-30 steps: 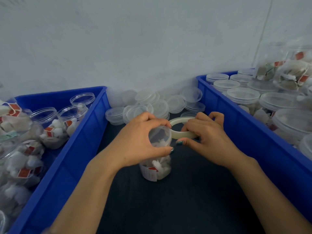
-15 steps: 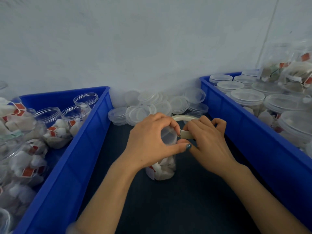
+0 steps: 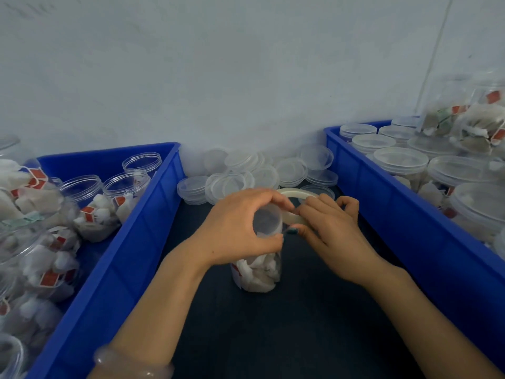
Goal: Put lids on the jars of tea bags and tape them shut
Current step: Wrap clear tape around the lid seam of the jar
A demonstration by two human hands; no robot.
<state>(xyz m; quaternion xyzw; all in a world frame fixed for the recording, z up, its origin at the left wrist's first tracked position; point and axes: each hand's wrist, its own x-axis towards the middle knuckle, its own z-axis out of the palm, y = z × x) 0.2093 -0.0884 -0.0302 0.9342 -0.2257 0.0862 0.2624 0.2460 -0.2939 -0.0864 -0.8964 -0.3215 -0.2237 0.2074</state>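
Note:
A clear jar of tea bags [image 3: 258, 273] stands upright on the dark table between two blue bins, with a clear lid [image 3: 267, 221] on top. My left hand [image 3: 236, 228] curls round the lid and the jar's neck from the left. My right hand [image 3: 329, 232] holds a pale roll of tape [image 3: 296, 193] against the jar's right side, thumb at the lid's edge. A pile of loose clear lids [image 3: 254, 173] lies behind the jar by the wall.
The left blue bin [image 3: 131, 242] holds open jars of tea bags [image 3: 93, 212]. In the right blue bin [image 3: 410, 236] stand lidded jars [image 3: 400, 162], some stacked. A grey wall closes the back. Dark table surface [image 3: 287, 332] lies in front of the jar.
Both hands and the jar sit slightly further right in view. My right hand has drawn the tape roll closer to the lid, and my left hand has turned a little round the lid.

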